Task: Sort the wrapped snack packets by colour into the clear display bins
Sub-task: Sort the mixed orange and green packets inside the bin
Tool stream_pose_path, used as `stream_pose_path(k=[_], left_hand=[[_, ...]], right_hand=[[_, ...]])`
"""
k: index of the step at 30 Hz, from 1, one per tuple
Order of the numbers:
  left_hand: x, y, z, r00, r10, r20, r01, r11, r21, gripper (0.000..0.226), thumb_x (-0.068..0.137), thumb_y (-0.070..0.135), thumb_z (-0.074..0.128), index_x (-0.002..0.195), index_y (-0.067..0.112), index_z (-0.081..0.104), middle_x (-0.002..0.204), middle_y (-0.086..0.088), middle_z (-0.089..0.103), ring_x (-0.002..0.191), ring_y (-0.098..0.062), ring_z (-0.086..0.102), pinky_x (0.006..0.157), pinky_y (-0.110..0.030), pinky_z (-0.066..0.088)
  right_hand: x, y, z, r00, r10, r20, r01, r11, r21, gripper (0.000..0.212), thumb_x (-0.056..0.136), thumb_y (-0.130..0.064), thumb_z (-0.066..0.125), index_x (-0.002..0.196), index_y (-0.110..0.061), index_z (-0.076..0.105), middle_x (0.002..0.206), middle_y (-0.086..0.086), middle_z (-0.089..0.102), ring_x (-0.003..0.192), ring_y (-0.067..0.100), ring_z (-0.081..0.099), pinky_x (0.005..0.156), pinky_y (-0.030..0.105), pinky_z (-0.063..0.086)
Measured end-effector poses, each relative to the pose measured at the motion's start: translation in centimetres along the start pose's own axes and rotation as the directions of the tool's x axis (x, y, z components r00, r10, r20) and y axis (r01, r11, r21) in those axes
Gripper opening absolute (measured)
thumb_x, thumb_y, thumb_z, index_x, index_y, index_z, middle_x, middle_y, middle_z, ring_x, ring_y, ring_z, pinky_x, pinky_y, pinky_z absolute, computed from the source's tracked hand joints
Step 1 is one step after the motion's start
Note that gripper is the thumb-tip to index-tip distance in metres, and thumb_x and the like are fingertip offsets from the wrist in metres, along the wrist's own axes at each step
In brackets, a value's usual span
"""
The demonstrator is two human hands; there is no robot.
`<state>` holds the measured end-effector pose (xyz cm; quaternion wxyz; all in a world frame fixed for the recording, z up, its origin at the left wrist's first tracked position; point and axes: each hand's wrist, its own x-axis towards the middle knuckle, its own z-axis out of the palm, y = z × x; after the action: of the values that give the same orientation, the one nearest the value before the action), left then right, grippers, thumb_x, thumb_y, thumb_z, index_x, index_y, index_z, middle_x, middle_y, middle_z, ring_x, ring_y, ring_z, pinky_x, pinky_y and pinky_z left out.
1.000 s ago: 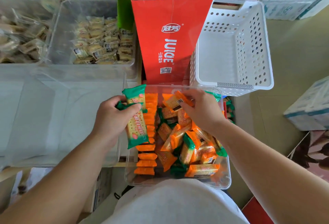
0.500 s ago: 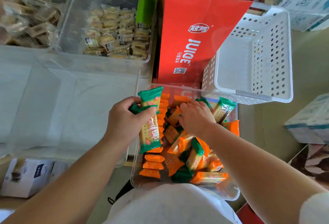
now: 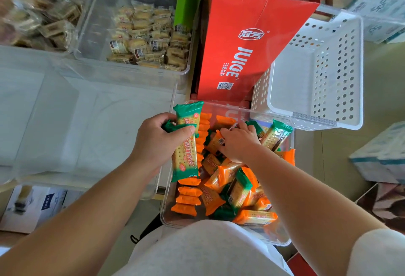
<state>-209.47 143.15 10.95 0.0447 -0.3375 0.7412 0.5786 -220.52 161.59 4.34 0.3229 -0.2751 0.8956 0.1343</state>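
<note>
- The small orange-wrapped snack packet with a barcode label [image 3: 215,142] lies tilted on top of the heap. Its long axis runs from near-left to far-right, just ahead of the right grip's palm.
- The right grip [image 3: 238,144] is on it, with fingers curled over the far edge and thumb at the near edge. As far as the view shows, this is a pinch.
- The left grip [image 3: 157,142] sits just left of that packet and is already full. It is clamped round 2 long green-wrapped cracker packets [image 3: 185,157], whose long axes point away from the person. 1 pokes out beyond the knuckles and the other hangs back past the wrist.
- Both grips work over the clear rectangular plastic bin of mixed packets [image 3: 285,240]. A neat row of orange packets [image 3: 188,197] runs along its left wall, passing below the left grip and to the left of the right grip.
- Judgement: only the right grip can take this packet. The carry to the row is short and leftward, and the packet needs turning so it lies crosswise like the others.
- The large clear plastic bin [image 3: 87,122] lies farther left, beyond the left grip. It is probably where the green packets go.
</note>
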Motion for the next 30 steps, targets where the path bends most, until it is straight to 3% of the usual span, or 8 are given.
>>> stream_pose_path(k=[4,9,13,18,20,23,27,30], left_hand=[[0.0,0.3,0.1,1.000,-0.001,0.010,0.001,1.000,-0.004,0.019,0.086,0.034,0.077,0.100,0.026,0.068,0.092,0.012,0.073,0.081,-0.006,0.073,0.064,-0.030,0.060],[0.0,0.5,0.0,1.000,-0.017,0.011,0.018,0.998,-0.059,0.015,0.087,0.029,0.076,0.099,0.023,0.069,0.090,0.010,0.074,0.081,-0.007,0.074,0.060,-0.027,0.057],[0.0,0.8,0.0,0.999,-0.036,0.002,0.036,0.993,-0.116,0.013,0.088,0.027,0.075,0.099,0.024,0.069,0.091,0.010,0.074,0.081,-0.007,0.073,0.058,-0.023,0.055],[0.0,0.9,-0.3,0.998,-0.063,-0.005,0.060,0.977,-0.204,0.010,0.087,0.022,0.076,0.095,0.024,0.069,0.087,0.006,0.075,0.080,-0.013,0.075,0.061,-0.031,0.057],[-0.1,0.9,-0.4,0.996,-0.085,-0.006,0.081,0.968,-0.238,0.012,0.087,0.023,0.076,0.098,0.023,0.070,0.089,0.003,0.076,0.081,-0.016,0.075,0.067,-0.037,0.059],[-0.2,0.9,-1.0,0.993,-0.115,-0.033,0.100,0.950,-0.297,0.017,0.086,0.023,0.076,0.102,0.020,0.070,0.092,0.000,0.076,0.082,-0.017,0.075,0.069,-0.037,0.058],[-0.5,0.9,-1.6,0.993,-0.109,-0.052,0.086,0.943,-0.323,0.017,0.087,0.022,0.075,0.102,0.019,0.070,0.093,0.000,0.076,0.084,-0.017,0.075,0.066,-0.035,0.054],[-0.5,1.0,-1.6,0.993,-0.103,-0.055,0.080,0.942,-0.326,0.015,0.087,0.019,0.075,0.101,0.017,0.070,0.092,-0.001,0.076,0.083,-0.018,0.075,0.067,-0.036,0.055]], right_hand=[[0.1,0.0,-0.5,0.998,0.011,0.063,-0.013,0.999,0.035,0.041,0.097,-0.051,0.047,0.134,-0.033,0.047,0.143,0.008,0.051,0.138,0.035,0.031,0.109,0.054,0.024],[-0.5,0.3,-0.6,1.000,-0.015,0.014,0.014,0.998,0.056,0.045,0.095,-0.051,0.054,0.138,-0.039,0.049,0.142,0.005,0.052,0.137,0.034,0.031,0.110,0.052,0.025],[-1.8,0.8,-1.1,0.988,-0.056,-0.143,0.068,0.994,0.084,0.043,0.095,-0.052,0.055,0.136,-0.038,0.053,0.131,0.003,0.058,0.132,0.030,0.036,0.109,0.046,0.028],[-4.0,1.9,-1.8,0.909,-0.075,-0.410,0.150,0.977,0.154,0.030,0.087,-0.049,0.066,0.109,-0.028,0.068,0.112,-0.002,0.066,0.125,0.027,0.043,0.108,0.042,0.031],[-5.0,2.5,-2.3,0.895,-0.060,-0.442,0.171,0.961,0.216,0.026,0.086,-0.046,0.069,0.099,-0.024,0.067,0.104,-0.002,0.066,0.118,0.026,0.047,0.103,0.042,0.037],[-6.5,3.2,-3.0,0.897,-0.016,-0.441,0.224,0.877,0.424,0.019,0.087,-0.039,0.071,0.092,-0.022,0.062,0.091,-0.003,0.059,0.096,0.023,0.055,0.079,0.037,0.047],[-6.8,2.1,-3.8,0.943,0.031,-0.333,0.227,0.671,0.706,0.022,0.091,-0.038,0.069,0.107,-0.023,0.065,0.091,-0.004,0.067,0.080,0.017,0.062,0.068,0.032,0.051],[-5.4,-0.1,-3.5,0.974,-0.037,-0.222,0.178,0.726,0.664,0.016,0.093,-0.038,0.066,0.087,-0.029,0.055,0.079,-0.004,0.060,0.068,0.012,0.055,0.057,0.027,0.043]])
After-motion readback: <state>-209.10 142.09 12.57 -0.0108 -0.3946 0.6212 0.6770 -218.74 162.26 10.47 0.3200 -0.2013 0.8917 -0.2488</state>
